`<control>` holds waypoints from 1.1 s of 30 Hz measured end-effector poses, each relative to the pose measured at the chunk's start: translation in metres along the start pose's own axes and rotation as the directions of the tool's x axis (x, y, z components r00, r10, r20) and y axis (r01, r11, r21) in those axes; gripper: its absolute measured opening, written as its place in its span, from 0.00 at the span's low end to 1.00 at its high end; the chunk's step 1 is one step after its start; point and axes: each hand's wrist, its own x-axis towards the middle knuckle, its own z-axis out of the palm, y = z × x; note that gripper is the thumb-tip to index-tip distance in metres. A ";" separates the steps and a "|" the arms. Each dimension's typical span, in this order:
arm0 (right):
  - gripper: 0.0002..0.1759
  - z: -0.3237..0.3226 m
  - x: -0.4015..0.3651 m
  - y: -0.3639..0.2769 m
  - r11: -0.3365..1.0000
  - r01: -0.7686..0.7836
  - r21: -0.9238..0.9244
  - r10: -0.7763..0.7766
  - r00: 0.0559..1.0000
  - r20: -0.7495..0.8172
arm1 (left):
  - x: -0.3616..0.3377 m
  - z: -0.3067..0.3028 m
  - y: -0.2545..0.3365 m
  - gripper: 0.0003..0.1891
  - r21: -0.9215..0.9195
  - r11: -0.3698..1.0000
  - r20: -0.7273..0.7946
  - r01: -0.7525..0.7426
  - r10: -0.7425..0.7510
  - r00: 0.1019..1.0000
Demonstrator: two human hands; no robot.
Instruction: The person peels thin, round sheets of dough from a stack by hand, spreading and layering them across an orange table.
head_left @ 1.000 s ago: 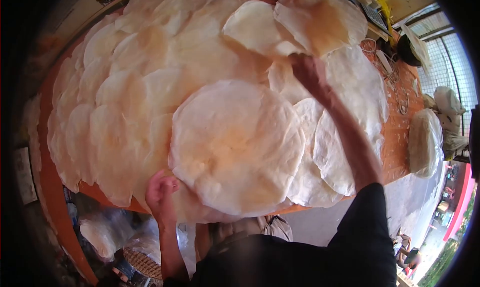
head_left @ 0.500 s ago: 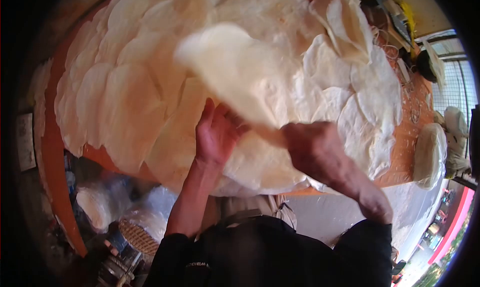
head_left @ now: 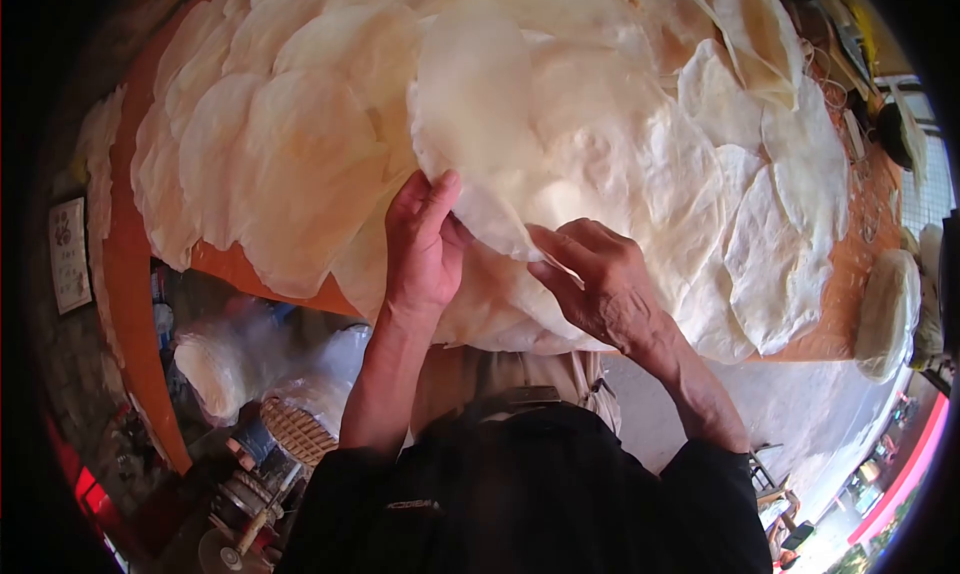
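Observation:
A thin, round, cream-coloured sheet (head_left: 475, 94) hangs from my two hands over a spread of similar sheets. My left hand (head_left: 425, 249) is closed on its lower left edge, thumb on top and fingers partly hidden behind it. At its lower right corner, my right hand (head_left: 600, 284) pinches the edge between thumb and fingers. Below and around lie many overlapping pale sheets (head_left: 310, 154), some smooth, others wrinkled on the right. The held sheet's far end overlaps them in this view.
The sheets cover an orange-brown table (head_left: 230, 269). Plastic-wrapped stacks (head_left: 215, 369) and a woven basket (head_left: 295, 429) stand below at left. A wrapped bundle (head_left: 888, 314) rests by the right edge. Cords and tools (head_left: 850, 54) lie at the far right corner.
The held sheet has swung from a blurred slant to hanging nearly straight ahead. My left hand has taken hold of its edge; my right hand has moved slightly and still grips the corner.

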 end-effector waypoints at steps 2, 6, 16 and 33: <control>0.22 0.014 0.000 -0.001 0.998 -0.026 0.055 0.026 1.000 0.002 | 0.001 -0.022 0.000 0.13 0.006 1.000 0.042 0.029 -0.030 0.999; 0.21 0.034 0.008 -0.014 0.959 -0.159 0.235 0.184 0.979 -0.085 | -0.007 -0.031 -0.005 0.10 -0.064 0.995 0.062 0.074 -0.071 0.996; 0.09 0.045 0.019 -0.020 0.901 -0.235 0.363 0.273 0.960 -0.055 | -0.012 -0.035 -0.002 0.13 0.203 0.979 0.134 -0.007 -0.021 0.991; 0.06 0.065 0.023 -0.039 0.918 -0.355 0.177 0.376 0.921 -0.103 | -0.015 -0.065 -0.004 0.09 0.198 0.955 0.076 0.221 -0.240 0.968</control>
